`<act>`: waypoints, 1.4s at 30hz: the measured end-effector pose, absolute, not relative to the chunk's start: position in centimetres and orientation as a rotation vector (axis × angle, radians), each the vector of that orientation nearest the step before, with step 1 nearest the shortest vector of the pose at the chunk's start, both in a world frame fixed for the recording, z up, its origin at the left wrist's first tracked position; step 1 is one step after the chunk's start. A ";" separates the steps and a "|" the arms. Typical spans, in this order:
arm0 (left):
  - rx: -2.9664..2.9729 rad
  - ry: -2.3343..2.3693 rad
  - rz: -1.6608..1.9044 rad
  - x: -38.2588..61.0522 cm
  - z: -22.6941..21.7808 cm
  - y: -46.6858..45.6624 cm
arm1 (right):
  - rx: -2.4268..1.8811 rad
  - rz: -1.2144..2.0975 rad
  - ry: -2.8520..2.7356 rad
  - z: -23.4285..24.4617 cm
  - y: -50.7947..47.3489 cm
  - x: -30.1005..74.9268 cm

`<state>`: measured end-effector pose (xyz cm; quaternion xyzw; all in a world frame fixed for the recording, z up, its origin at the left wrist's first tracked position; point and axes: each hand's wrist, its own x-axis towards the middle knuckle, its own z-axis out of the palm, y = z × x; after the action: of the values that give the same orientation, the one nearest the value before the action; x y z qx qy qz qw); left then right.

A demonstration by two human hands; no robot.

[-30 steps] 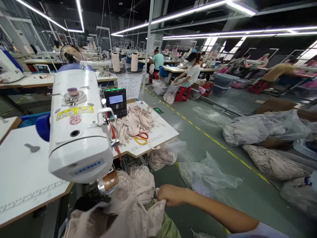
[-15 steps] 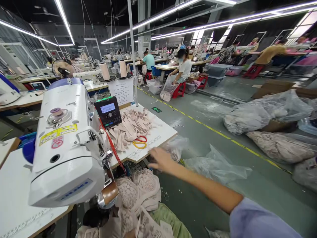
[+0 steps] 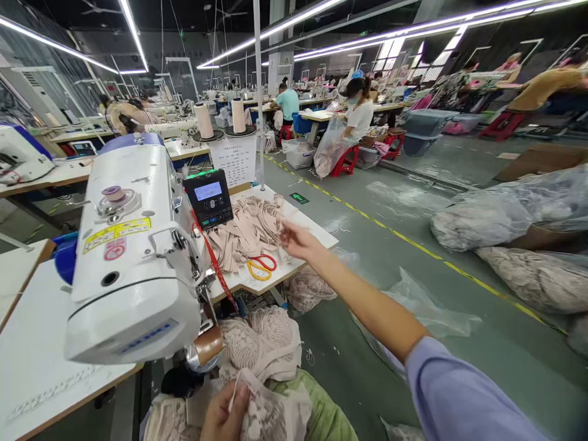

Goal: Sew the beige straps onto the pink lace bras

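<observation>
At the bottom of the view my left hand (image 3: pixel 225 413) pinches a beige lace bra (image 3: pixel 275 416) by its edge, thumb on top. More beige lace bra cups (image 3: pixel 264 343) lie bunched just beyond it, over green cloth (image 3: pixel 316 407). My right hand (image 3: pixel 298 240) is stretched out to the right edge of a pile of beige fabric straps (image 3: pixel 245 226) on the machine table. Its fingertips are closed on a strap at the pile's edge, partly blurred. Scissors (image 3: pixel 261 267) with red and yellow handles lie in front of the pile, close to this hand.
A white sewing machine (image 3: pixel 128 245) with a control panel (image 3: pixel 209 197) stands at the left. Thread cones (image 3: pixel 239 116) stand behind it. Plastic bags of fabric (image 3: pixel 487 214) lie on the floor at right. Co-workers (image 3: pixel 358 116) sit farther back.
My right hand has moved up from the table's front edge to the strap pile and closed its fingers. My left hand has come into view with the lace bra raised slightly.
</observation>
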<state>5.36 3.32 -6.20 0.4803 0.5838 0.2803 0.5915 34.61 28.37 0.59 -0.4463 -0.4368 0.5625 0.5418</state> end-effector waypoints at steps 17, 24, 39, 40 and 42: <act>1.237 1.256 0.573 2.3 -3.7 3.1 | -0.776 2.076 -1.460 -2.8 9.0 24.8; 1.318 1.247 0.373 2.6 -1.9 2.9 | -0.672 1.890 -1.758 -2.0 8.8 22.4; 2.006 1.513 1.299 5.1 -6.2 0.5 | -0.927 1.931 -1.335 -2.8 11.6 21.5; 2.164 1.469 1.251 4.5 -5.6 1.1 | -0.934 1.936 -1.349 -2.8 12.5 21.5; 2.251 1.491 1.122 3.0 -4.1 2.5 | -0.925 1.937 -1.372 -2.9 14.2 21.5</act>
<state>3.05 2.48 -4.09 0.7653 0.5070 0.3814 0.1088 21.50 14.20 -2.91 -0.3472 -0.5150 0.7271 0.2926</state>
